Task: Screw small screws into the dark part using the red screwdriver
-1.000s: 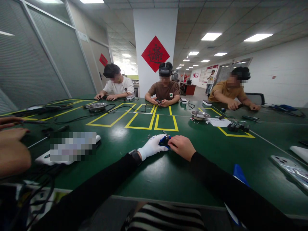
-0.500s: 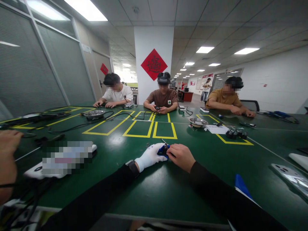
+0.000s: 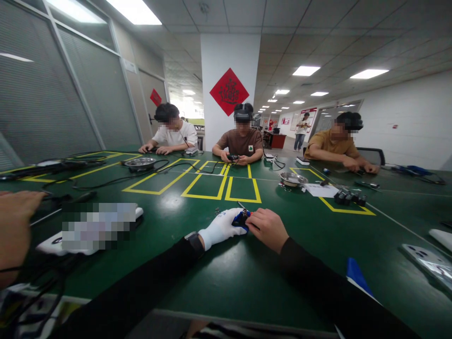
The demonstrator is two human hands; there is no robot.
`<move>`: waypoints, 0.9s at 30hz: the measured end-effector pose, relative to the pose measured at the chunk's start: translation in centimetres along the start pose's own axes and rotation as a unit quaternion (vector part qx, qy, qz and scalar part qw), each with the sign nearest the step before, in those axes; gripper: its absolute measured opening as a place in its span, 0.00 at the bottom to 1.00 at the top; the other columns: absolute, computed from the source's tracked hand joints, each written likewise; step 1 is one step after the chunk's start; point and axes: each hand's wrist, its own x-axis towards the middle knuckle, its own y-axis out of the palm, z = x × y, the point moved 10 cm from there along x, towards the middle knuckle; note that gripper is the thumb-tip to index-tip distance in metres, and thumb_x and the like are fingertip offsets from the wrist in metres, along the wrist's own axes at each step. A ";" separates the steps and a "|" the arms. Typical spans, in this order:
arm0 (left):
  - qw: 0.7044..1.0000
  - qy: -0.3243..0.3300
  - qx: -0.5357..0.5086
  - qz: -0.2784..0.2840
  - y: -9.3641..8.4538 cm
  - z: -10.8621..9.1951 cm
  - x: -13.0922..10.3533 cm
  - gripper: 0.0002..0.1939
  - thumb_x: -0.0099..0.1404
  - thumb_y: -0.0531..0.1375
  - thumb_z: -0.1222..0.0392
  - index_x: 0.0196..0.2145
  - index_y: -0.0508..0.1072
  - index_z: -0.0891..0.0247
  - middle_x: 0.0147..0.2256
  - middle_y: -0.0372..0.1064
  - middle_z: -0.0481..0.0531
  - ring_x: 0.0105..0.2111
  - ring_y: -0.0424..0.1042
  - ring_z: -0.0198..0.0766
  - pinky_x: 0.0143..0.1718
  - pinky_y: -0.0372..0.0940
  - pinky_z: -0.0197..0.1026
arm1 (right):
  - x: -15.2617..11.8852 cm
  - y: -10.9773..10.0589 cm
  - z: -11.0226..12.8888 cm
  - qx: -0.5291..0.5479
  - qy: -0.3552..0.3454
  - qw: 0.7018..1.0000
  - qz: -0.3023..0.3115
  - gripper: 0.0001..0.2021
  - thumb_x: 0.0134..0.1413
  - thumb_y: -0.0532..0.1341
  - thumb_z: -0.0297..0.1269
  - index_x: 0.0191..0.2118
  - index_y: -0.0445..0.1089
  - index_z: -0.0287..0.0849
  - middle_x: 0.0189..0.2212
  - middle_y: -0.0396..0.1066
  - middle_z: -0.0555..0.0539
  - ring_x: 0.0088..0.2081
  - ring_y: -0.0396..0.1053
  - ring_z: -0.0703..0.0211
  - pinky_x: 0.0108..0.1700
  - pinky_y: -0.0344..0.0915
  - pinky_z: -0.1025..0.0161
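My left hand [image 3: 223,228], in a white glove with a blue palm, is closed around a small dark part with a shiny metal piece on top [image 3: 245,213]. My bare right hand [image 3: 269,228] meets it from the right, fingers bent and pinched together against the part's side. A speck of red shows by those fingertips; what they pinch is hidden. Just beyond the hands, a thin metal rod [image 3: 241,205] lies on the green table [image 3: 197,292]. Several tiny metal bits [image 3: 217,210] are scattered behind the glove.
At left lie a white device [image 3: 49,244] and black cables, with another person's hand [image 3: 14,230] beside them. Metal bowls [image 3: 294,179], a paper sheet [image 3: 321,190] and several black parts [image 3: 349,197] stand farther off. A phone [image 3: 429,266] lies right. Three people sit opposite.
The view has shifted slightly. Red now shows beside my right fingertips. My left hand keeps its hold on the dark part, and both hands stay in nearly the same place.
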 end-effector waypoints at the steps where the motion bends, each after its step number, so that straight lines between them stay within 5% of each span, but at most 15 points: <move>1: 1.000 -0.001 0.001 -0.002 0.0 0.0 0.0 0.25 0.51 0.66 0.58 0.47 0.69 0.61 0.45 0.70 0.54 0.46 0.68 0.46 0.51 0.61 0.47 | 0.0 -0.1 -0.1 -0.001 0.006 1.000 -0.004 0.07 0.58 0.56 0.34 0.32 0.71 0.42 0.29 0.72 0.48 0.33 0.63 0.60 0.37 0.53 0.61; 27: 1.000 0.011 0.015 0.008 0.1 -0.2 0.1 0.23 0.53 0.65 0.54 0.46 0.69 0.62 0.46 0.69 0.54 0.46 0.68 0.46 0.50 0.61 0.45 | -0.2 -0.5 -0.2 0.046 0.005 0.999 -0.030 0.08 0.58 0.56 0.33 0.33 0.73 0.41 0.33 0.72 0.46 0.36 0.66 0.60 0.40 0.58 0.62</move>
